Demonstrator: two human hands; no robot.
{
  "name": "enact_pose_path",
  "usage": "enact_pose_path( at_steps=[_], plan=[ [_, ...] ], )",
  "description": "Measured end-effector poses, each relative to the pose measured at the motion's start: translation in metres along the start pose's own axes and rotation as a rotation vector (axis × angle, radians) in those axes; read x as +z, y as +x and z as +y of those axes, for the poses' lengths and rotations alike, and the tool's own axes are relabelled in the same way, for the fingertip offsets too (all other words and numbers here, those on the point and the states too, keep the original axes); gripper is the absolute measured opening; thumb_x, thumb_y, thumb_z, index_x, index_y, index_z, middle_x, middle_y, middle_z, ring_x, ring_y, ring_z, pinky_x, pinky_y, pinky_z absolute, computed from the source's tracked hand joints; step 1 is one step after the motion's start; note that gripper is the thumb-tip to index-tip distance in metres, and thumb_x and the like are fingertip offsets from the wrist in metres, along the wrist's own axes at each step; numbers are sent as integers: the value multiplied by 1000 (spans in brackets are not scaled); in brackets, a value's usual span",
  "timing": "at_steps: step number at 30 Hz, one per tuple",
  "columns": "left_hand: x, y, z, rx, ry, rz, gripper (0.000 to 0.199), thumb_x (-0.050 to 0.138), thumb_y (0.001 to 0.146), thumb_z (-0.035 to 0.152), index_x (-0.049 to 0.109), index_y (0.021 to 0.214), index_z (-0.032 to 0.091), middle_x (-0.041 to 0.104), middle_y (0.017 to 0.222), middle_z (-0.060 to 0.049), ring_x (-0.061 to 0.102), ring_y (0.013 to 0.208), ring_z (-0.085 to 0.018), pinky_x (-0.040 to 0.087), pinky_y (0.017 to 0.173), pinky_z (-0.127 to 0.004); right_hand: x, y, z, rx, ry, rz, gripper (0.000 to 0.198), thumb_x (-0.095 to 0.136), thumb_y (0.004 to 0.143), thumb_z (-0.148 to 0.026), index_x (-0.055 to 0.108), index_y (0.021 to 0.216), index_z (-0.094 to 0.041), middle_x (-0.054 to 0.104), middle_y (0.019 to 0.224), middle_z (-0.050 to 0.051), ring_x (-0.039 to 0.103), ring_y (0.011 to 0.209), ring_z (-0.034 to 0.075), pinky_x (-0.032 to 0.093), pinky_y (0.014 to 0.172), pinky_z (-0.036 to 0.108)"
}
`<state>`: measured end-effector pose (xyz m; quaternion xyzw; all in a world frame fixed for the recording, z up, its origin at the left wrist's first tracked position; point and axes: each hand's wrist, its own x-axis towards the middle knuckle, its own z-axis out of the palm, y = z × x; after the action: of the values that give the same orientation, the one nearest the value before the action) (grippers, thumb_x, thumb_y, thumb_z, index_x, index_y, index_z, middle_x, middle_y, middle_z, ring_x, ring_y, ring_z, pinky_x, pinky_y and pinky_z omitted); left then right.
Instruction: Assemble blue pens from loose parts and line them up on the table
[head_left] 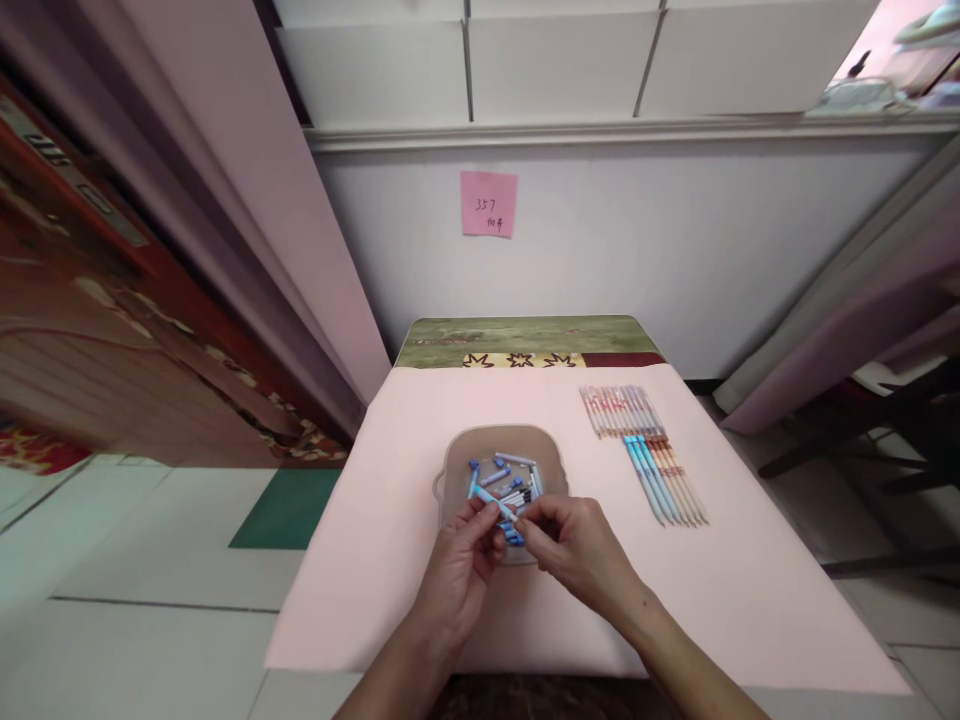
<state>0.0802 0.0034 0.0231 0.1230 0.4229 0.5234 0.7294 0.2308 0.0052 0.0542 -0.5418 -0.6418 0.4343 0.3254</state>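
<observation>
A light blue pen (489,498) is held slantwise over a translucent grey-brown plastic box (504,438). My left hand (461,560) grips its barrel between thumb and fingers. At the lower right end of the pen, my right hand (581,548) pinches the tip with thumb and forefinger. Whether the tip is a separate piece, I cannot tell. Inside the box lie loose blue and lilac pen parts (516,459), several with dark blue ends, and some thin white pieces with dark tips. My fingers hide part of the box's near side.
To the right lies a row of blue pens (649,482) beside brown-topped pens (679,480). Behind them is a row of clear, reddish-patterned pens (621,410). A pale pink cloth (360,560) covers most of the table. A pink note (489,204) sticks to the wall behind.
</observation>
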Motion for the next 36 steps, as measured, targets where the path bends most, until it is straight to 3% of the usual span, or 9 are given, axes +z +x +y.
enact_pose_path(
  at_steps=[5,11,14,16,18,20,23,27,36],
  plan=[
    [-2,-13,-1,-10,51,-7,24,77,69,17,63,88,12,59,66,2,47,48,-3,40,46,-15,7,-4,4,-38,-5,-33,21,58,82,-25,67,65,-18,62,57,-2,53,50,9,36,49,18],
    [-12,-21,3,-61,5,-7,23,76,69,17,63,87,11,58,67,2,45,47,-3,38,44,-15,18,-8,10,-110,-179,81,22,66,78,-33,65,62,-18,63,60,-1,54,54,10,34,52,20],
    [-20,-20,21,-76,-118,28,15,71,74,15,63,86,11,61,71,-1,46,48,-4,37,42,-16,11,-7,13,-107,-164,99,29,65,80,-42,64,62,-18,60,57,-2,52,52,11,33,50,20],
    [-26,-18,38,-9,-236,68,9,64,79,12,62,88,11,63,76,-3,44,48,-4,37,41,-16,3,-4,15,-85,-162,143,33,62,82,-45,64,63,-18,57,53,-2,49,50,11,32,47,20],
    [-31,-17,52,44,-368,92,6,58,83,9,61,87,12,63,78,-3,41,46,-2,36,40,-14,-7,2,17,-71,-228,194,34,59,84,-44,62,62,-18,55,52,-2,48,49,11,31,47,21],
    [-32,-17,60,13,-406,115,8,54,85,8,61,86,11,63,78,-3,41,46,-2,36,39,-14,-12,10,20,-69,-356,211,31,59,84,-41,62,62,-19,58,55,-2,51,52,12,33,51,21],
    [-31,-18,60,-39,-377,106,9,53,86,7,61,88,11,63,79,-5,43,47,-4,38,40,-15,-12,27,25,-40,-589,155,21,58,86,-33,66,70,-20,66,68,0,59,63,14,36,58,22],
    [-31,-19,59,29,-353,65,10,55,84,7,62,90,10,63,80,-4,44,48,-4,39,40,-15,3,53,34,0,-827,-16,19,51,89,-25,70,91,-24,71,90,3,65,83,17,40,68,23],
    [-43,-14,51,-23,-276,96,10,55,85,8,62,92,9,62,78,-5,50,52,-5,44,44,-16,37,84,50,-41,-885,-280,24,56,82,-17,71,98,-28,69,107,3,66,92,20,44,71,25]
  ],
)
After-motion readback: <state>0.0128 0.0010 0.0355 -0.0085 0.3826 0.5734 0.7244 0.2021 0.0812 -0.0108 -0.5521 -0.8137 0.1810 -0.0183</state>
